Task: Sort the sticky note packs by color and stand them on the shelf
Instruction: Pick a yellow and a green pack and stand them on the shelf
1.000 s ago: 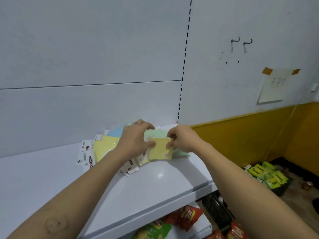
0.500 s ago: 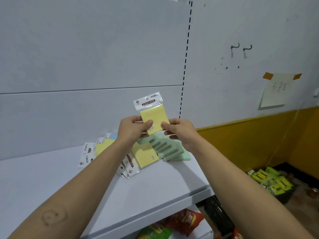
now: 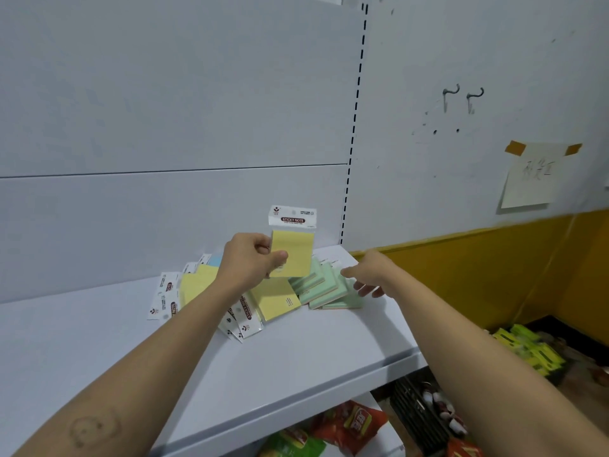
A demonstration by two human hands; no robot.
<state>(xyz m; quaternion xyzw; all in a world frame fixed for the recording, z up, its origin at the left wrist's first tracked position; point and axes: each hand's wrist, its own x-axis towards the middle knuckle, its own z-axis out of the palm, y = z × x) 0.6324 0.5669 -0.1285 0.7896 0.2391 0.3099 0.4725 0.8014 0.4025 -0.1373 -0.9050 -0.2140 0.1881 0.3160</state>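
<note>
My left hand (image 3: 252, 260) pinches a yellow sticky note pack (image 3: 293, 250) by its left edge and holds it upright above the pile, white header card on top. My right hand (image 3: 369, 275) hovers with relaxed fingers over the green packs (image 3: 324, 288) at the right of the pile, holding nothing. More yellow packs (image 3: 275, 300) lie flat under my left hand on the white shelf (image 3: 99, 341). A light blue pack (image 3: 215, 259) peeks out at the back. My left arm hides part of the pile.
The shelf's front edge (image 3: 296, 395) runs diagonally below my arms. Snack bags (image 3: 349, 423) lie on a lower level. Yellow-green packets (image 3: 534, 351) sit on the floor at the right. A paper note (image 3: 534, 176) is taped to the wall.
Both hands lifted a yellow pack off the pile. My right hand has since let go and dropped to the right over the green packs. My left hand alone holds the pack up.
</note>
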